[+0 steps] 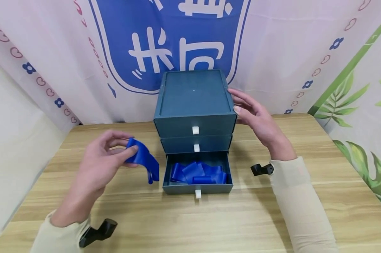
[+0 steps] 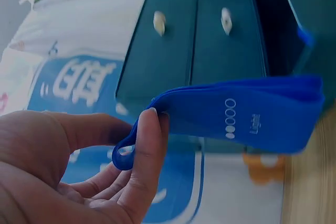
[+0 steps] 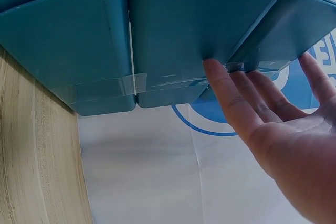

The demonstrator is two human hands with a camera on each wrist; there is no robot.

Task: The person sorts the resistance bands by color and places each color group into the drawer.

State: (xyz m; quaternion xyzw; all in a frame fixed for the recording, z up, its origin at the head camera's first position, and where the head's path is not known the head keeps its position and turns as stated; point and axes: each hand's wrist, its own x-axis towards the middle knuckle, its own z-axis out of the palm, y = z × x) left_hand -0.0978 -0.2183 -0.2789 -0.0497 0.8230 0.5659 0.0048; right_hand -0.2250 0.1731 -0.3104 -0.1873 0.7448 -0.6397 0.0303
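My left hand pinches one end of a flat blue resistance band between thumb and fingers. The band hangs folded to the right, and "Light" with a row of small circles is printed on it. A dark teal three-drawer cabinet stands at the middle of the table. Its bottom drawer is pulled out, and more blue bands lie folded inside. On the cabinet's right side, my right hand rests its outstretched fingertips near the top, with the thumb at the upper edge.
The upper two drawers are closed, each with a white pull tab. A printed curtain hangs right behind the cabinet. Wood-grain table extends around it. Black camera mounts stick out from both cuffs.
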